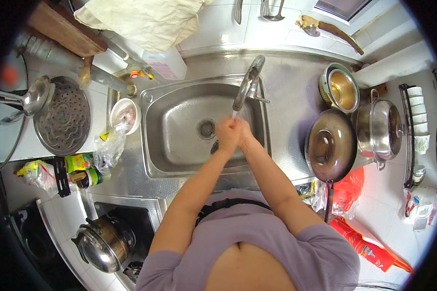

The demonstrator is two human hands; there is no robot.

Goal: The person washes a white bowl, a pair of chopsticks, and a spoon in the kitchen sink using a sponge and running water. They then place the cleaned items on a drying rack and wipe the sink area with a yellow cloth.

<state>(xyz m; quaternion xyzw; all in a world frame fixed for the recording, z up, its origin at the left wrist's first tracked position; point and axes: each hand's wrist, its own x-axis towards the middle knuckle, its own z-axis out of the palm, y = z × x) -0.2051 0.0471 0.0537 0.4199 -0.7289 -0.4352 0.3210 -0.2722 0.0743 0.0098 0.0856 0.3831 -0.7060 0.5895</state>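
My left hand (225, 133) and my right hand (243, 131) are pressed together over the stainless steel sink (174, 120). Both are right under the spout of the metal faucet (245, 87), where a short stream of water (234, 114) falls onto them. The fingers overlap and hide one another, and no object shows between them. Left of the hands is the round drain (206, 128) in the basin floor. A small dark thing (214, 147), partly behind my left wrist, cannot be made out.
On the right stand a wok (331, 145), a lidded steel pot (380, 129) and nested bowls (339, 87). To the left are a white tub (125, 115), a clear plastic bag (111, 147) and a perforated steamer plate (62, 115). A lidded pot (103, 247) sits on the stove, lower left.
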